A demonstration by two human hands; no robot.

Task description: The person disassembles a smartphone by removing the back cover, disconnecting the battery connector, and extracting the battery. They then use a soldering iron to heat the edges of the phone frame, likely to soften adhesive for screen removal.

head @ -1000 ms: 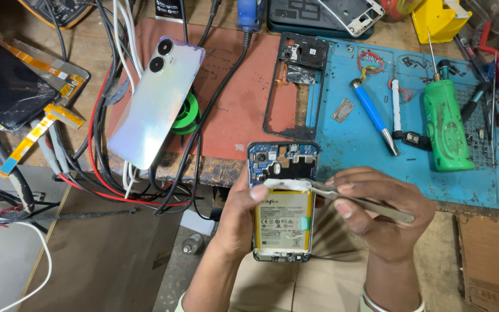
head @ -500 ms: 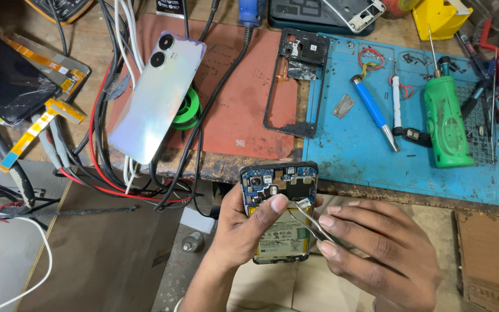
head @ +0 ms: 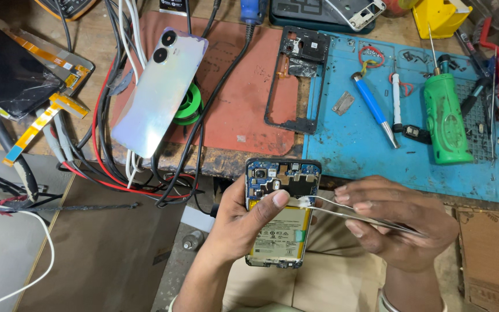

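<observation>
Opened phone (head: 281,214), gripped by left hand (head: 241,222), now tilted w/ thumb atop board; right hand (head: 397,222) pinches tweezers (head: 365,216), tips moved onto battery's top edge.

Bare forearms; thin bangle (head: 389,300) on right wrist.

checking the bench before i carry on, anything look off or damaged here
The opened phone in the left hand has no back cover, so its board and battery lie bare. The right hand holds tweezers at it. Tangled cables spill over the bench edge.
</observation>
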